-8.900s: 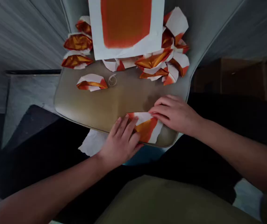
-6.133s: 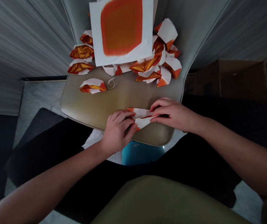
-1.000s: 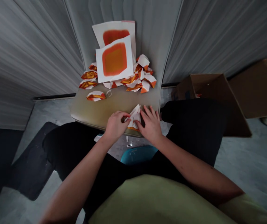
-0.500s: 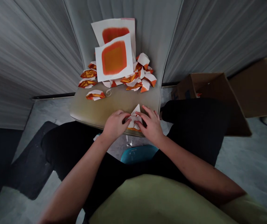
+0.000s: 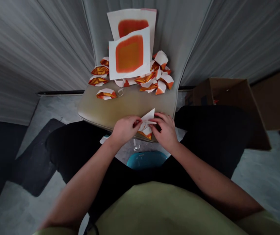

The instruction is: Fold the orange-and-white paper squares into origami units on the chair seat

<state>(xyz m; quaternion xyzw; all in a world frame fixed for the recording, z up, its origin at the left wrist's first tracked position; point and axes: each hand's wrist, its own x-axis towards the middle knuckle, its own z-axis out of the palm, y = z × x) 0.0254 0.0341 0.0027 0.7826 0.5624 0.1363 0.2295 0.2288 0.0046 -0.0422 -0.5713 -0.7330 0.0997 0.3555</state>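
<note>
A half-folded piece of white and orange paper (image 5: 147, 124) lies at the near edge of a tan chair seat (image 5: 120, 109). My left hand (image 5: 125, 129) pinches its left side with curled fingers. My right hand (image 5: 165, 130) grips its right side, fingers bent over the fold. A white flap of the paper sticks up between the two hands.
Several finished orange and white folded pieces (image 5: 152, 78) lie at the back of the seat, one apart (image 5: 106, 94) on the left. Two flat sheets (image 5: 130, 54) lean on the chair back. An open cardboard box (image 5: 228, 98) stands at right. A blue seat (image 5: 146, 160) shows below.
Both hands have closed in on the paper and lifted a white flap upright. The view has shifted a little, so the chair appears further right and higher.
</note>
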